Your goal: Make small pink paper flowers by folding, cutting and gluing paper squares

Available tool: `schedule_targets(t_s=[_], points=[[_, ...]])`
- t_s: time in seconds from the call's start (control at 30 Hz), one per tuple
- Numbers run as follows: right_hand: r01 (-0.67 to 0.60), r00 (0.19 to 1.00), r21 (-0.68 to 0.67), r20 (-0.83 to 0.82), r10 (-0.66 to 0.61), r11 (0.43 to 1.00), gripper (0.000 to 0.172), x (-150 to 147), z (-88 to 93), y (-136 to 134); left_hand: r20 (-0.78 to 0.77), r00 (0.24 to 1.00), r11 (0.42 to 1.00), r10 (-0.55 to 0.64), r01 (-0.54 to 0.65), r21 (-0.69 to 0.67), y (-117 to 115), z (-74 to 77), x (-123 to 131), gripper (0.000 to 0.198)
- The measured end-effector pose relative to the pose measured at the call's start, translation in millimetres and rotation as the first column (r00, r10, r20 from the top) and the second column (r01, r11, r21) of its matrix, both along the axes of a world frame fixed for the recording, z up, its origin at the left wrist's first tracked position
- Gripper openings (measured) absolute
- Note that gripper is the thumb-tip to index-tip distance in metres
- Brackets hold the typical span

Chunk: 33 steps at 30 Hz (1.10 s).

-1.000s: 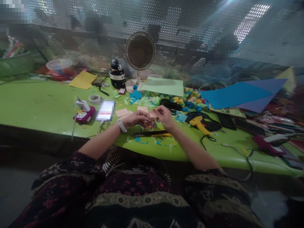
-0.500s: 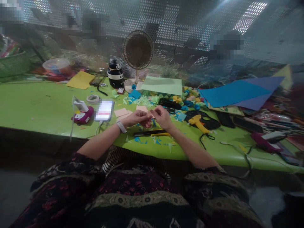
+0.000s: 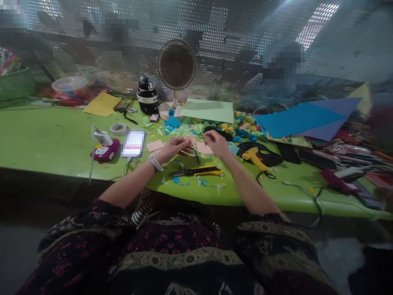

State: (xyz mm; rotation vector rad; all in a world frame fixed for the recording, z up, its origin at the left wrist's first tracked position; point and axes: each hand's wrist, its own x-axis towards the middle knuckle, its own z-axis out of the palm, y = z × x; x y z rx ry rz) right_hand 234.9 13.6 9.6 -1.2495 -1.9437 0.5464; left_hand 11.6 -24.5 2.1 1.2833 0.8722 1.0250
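Note:
Over the middle of the green table, my left hand [image 3: 177,148] has its thumb and fingers pinched together; whatever they hold is too small to make out. A pale pink paper square [image 3: 191,139] shows just beyond its fingertips. My right hand [image 3: 217,144] hovers apart from it, fingers bent and slightly spread, nothing visible in them. Beside that hand lies another pink paper piece [image 3: 204,148]. More pink paper [image 3: 155,145] rests left of my left hand. Nearer my body is a yellow and black utility knife [image 3: 196,171], among blue and green paper scraps [image 3: 179,181].
A lit phone [image 3: 134,143] and a purple power socket [image 3: 106,150] lie to the left. Behind stand a bottle [image 3: 147,96] and a fan [image 3: 176,65]. A yellow glue gun [image 3: 255,159] rests to the right. Blue sheets [image 3: 302,119] lie beyond it.
My hands were together around a small pink piece. My right hand has since drawn away to the right, uncovering the utility knife and a pink paper piece.

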Motion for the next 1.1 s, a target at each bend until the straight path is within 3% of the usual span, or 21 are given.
schedule_targets(t_s=[0.07, 0.13, 0.2, 0.3, 0.47, 0.6, 0.83, 1.1], points=[[0.188, 0.935, 0.089, 0.287, -0.206, 0.978, 0.016, 19.3, 3.6, 11.8, 0.010, 0.999, 0.999, 0.053, -0.053, -0.009, 0.5, 1.8, 0.1, 0.048], [0.297, 0.798, 0.077, 0.527, -0.292, 0.952, 0.028, 33.0, 5.3, 19.1, 0.024, 0.996, 0.996, 0.090, -0.090, -0.016, 0.9, 3.2, -0.6, 0.044], [0.352, 0.674, 0.036, 0.684, -0.279, 0.935, 0.037, 38.4, 4.9, 22.4, 0.040, 0.993, 0.993, 0.114, -0.114, -0.024, 1.5, 3.6, -1.5, 0.042], [0.368, 0.579, 0.017, 0.778, -0.243, 0.930, 0.043, 35.9, 2.9, 23.9, 0.057, 0.989, 0.990, 0.137, -0.135, -0.039, 3.1, 2.7, -2.4, 0.039], [0.346, 0.555, 0.036, 0.798, -0.236, 0.937, 0.040, 33.0, 2.3, 25.7, 0.066, 0.988, 0.989, 0.139, -0.136, -0.048, 4.1, 2.1, -2.4, 0.036], [0.399, 0.530, 0.015, 0.812, -0.244, 0.917, 0.035, 35.7, 4.2, 27.5, 0.066, 0.991, 0.993, 0.115, -0.112, -0.045, 2.5, 3.3, -2.0, 0.036], [0.448, 0.561, -0.065, 0.797, -0.224, 0.892, 0.034, 37.8, 6.7, 30.8, 0.103, 0.992, 0.991, 0.080, -0.068, -0.115, 3.8, 1.9, -0.3, 0.034], [0.484, 0.592, 0.033, 0.724, -0.355, 0.874, 0.037, 35.6, 17.0, 21.3, 0.174, 0.982, 0.994, 0.079, -0.065, -0.084, 4.7, -0.3, -1.3, 0.034]])
